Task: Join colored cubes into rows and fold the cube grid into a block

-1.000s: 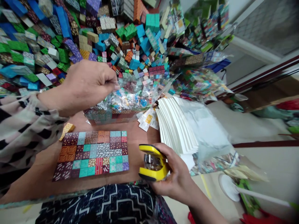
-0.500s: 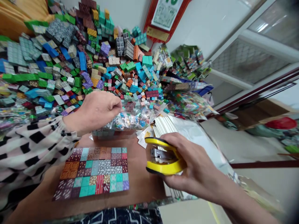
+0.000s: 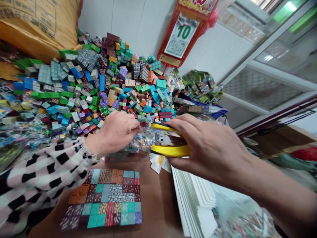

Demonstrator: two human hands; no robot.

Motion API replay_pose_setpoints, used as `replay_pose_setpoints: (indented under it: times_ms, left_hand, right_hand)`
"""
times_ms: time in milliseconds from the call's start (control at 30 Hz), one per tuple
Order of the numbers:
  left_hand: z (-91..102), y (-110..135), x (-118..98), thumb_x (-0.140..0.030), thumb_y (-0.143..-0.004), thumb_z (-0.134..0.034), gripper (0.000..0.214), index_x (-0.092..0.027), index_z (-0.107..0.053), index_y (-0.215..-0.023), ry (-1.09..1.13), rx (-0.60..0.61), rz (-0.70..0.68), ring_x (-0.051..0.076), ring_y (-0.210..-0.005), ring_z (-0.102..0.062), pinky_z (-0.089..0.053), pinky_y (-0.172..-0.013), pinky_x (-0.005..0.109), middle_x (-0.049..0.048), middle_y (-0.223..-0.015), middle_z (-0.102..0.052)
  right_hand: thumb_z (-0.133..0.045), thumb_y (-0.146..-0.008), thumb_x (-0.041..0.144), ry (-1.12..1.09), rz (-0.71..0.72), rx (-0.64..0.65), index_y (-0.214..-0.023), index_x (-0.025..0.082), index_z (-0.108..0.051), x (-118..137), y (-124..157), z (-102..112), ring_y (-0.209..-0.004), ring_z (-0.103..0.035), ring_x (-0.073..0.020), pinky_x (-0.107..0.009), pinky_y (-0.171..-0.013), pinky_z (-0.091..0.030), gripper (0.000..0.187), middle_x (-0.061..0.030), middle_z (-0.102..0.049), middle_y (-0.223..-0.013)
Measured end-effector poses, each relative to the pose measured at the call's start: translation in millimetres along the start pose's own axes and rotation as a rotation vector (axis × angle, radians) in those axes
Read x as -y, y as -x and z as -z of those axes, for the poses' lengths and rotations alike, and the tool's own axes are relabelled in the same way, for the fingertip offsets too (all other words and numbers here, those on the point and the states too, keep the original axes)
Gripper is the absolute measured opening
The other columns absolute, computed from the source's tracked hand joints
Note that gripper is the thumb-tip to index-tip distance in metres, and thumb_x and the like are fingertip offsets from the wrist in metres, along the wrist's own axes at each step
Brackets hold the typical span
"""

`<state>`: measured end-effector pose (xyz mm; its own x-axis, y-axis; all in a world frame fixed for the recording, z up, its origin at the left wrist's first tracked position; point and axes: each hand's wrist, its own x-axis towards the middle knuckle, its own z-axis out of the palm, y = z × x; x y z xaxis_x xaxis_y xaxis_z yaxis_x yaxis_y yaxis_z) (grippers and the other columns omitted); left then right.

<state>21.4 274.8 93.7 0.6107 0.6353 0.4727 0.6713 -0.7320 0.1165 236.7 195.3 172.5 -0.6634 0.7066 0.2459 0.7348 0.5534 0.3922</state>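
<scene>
In my right hand [image 3: 205,140] I grip a yellow and black stapler [image 3: 173,150], its jaws apart and pointing left. My left hand [image 3: 115,132] is closed in a pinch just left of the stapler's mouth; what its fingertips hold, if anything, I cannot make out. Clear plastic bags with small colourful parts [image 3: 142,141] lie just behind and below the fingertips. Below my left forearm a flat rectangle of patterned square tiles [image 3: 119,193] lies on the brown tabletop [image 3: 158,205]. Small white and yellow cards [image 3: 157,163] lie below the stapler.
A large heap of coloured blocks [image 3: 99,86] fills the back of the table. A yellow sack [image 3: 39,26] stands at the far left. White card sheets [image 3: 193,198] are stacked at the right, beside a clear bag [image 3: 245,215]. A red calendar [image 3: 182,36] hangs on the wall.
My right hand has brought the stapler forward, close to my left fingertips. My left hand stays pinched. The view has tilted up, showing more of the sack and calendar.
</scene>
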Motion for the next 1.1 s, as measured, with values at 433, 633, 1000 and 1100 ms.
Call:
replay_pose_setpoints:
  times_ms: [433,633,1000,1100]
  left_hand:
    - [0.0,5.5,-4.9,-0.027,-0.082,-0.06,0.021,-0.02,-0.067,-0.064,0.018,-0.135,0.02,0.02,-0.066,-0.059,-0.031,-0.062,0.035,0.0005,-0.065,-0.065]
    - [2.0,7.2,-4.4,-0.028,-0.088,-0.052,0.027,-0.019,-0.068,-0.067,0.023,-0.129,-0.018,0.017,-0.067,-0.059,-0.033,-0.066,0.035,0.0006,-0.067,-0.065]
    - [-7.9,10.3,-2.1,-0.027,-0.086,-0.055,0.024,-0.021,-0.066,-0.065,0.031,-0.322,-0.029,0.017,-0.066,-0.056,-0.034,-0.069,0.037,-0.0004,-0.067,-0.067]
    - [-5.9,12.6,-4.5,-0.026,-0.085,-0.054,0.023,-0.021,-0.064,-0.064,0.049,-0.337,0.014,0.018,-0.068,-0.057,-0.036,-0.073,0.039,-0.0007,-0.065,-0.066]
  right_hand:
    - [-0.075,-0.061,0.038,0.107,0.065,0.162,-0.098,0.017,-0.057,13.4,-32.3,6.8,-0.072,-0.061,-0.023,-0.035,-0.058,-0.045,0.046,-0.0058,-0.062,-0.097]
    - [-0.074,-0.062,0.037,0.162,0.06,0.172,-0.094,0.019,-0.054,6.8,-37.7,14.4,-0.068,-0.06,-0.0227,-0.034,-0.054,-0.038,0.042,-0.0012,-0.055,-0.084]
    - [-0.065,-0.065,0.035,0.092,0.206,0.279,-0.085,0.022,-0.044,-3.1,-56.1,18.9,-0.061,-0.05,-0.0176,-0.031,-0.055,-0.023,0.032,0.0001,-0.054,-0.077]
    - [-0.063,-0.066,0.034,0.085,0.218,0.289,-0.085,0.022,-0.045,-0.6,-58.9,18.3,-0.065,-0.051,-0.0192,-0.032,-0.057,-0.026,0.029,-0.0007,-0.055,-0.078]
